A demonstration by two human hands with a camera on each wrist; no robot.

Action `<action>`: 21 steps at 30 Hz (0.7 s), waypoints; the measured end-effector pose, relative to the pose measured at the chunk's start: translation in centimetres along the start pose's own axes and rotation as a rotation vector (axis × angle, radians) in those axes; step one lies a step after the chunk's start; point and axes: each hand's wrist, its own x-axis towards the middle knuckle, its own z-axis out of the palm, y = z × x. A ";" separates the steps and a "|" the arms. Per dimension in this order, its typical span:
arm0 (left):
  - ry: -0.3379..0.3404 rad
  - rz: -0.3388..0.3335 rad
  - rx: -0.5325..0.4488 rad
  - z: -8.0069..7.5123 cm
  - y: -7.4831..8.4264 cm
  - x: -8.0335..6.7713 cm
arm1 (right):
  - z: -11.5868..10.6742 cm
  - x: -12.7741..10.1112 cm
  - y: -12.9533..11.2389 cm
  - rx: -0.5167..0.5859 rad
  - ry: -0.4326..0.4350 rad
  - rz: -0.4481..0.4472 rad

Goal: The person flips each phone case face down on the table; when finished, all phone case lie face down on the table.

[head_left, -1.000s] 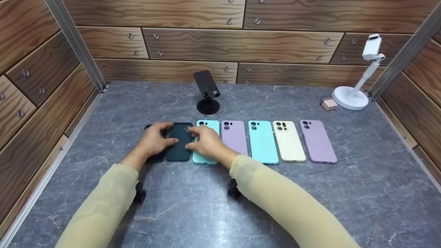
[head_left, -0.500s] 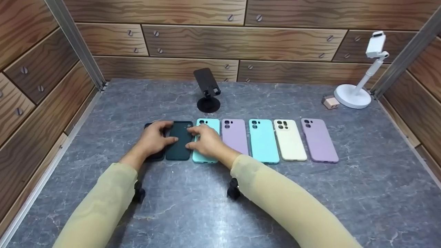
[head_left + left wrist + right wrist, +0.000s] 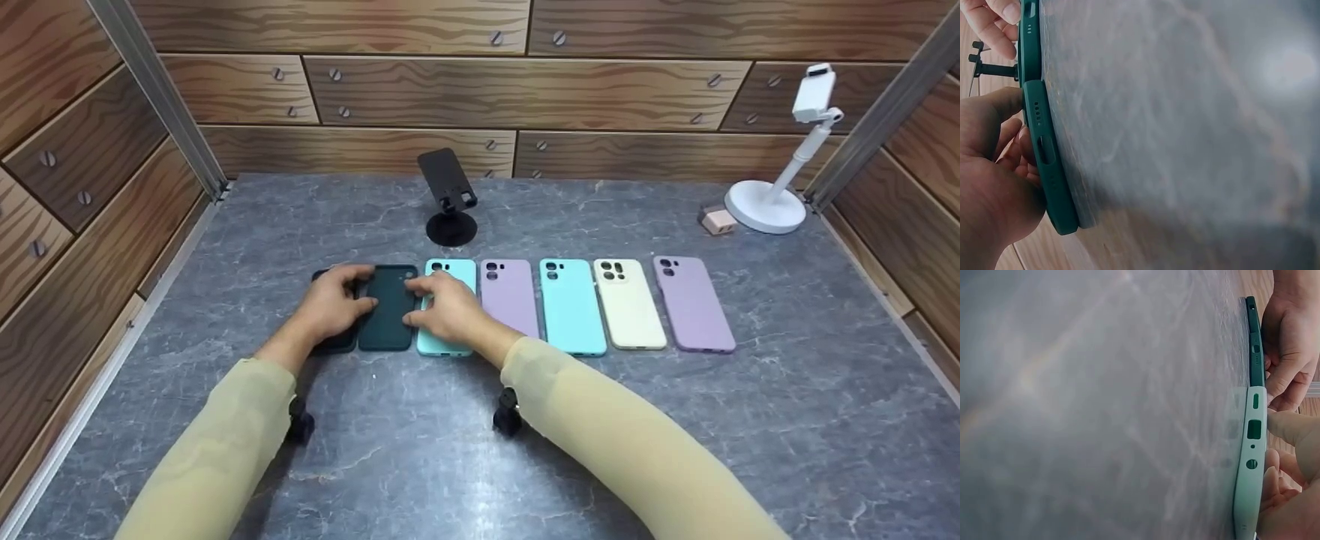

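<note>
A dark green phone case lies flat on the grey marble table, second from the left in a row of cases. My left hand lies over a darker case at the row's left end. Its thumb and forefinger pinch the green case's left edge. My right hand lies over a mint case and pinches the green case's right edge with curled fingers. The left wrist view shows the darker case edge-on beside my thumb. In the right wrist view the green case and the mint case show edge-on.
To the right lie a lilac case, a turquoise case, a cream case and another lilac case. A black phone stand is behind the row. At the back right stand a white stand and a small pink block. Wooden walls enclose the table.
</note>
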 end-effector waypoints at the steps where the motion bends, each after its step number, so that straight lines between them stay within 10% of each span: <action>1: 0.003 0.005 0.001 0.0 0.0 0.0 | 0.0 0.0 0.0 0.000 0.000 0.001; 21: -0.061 -0.020 -0.017 -0.8 0.3 0.3 | 0.0 0.1 0.1 -0.004 0.010 -0.009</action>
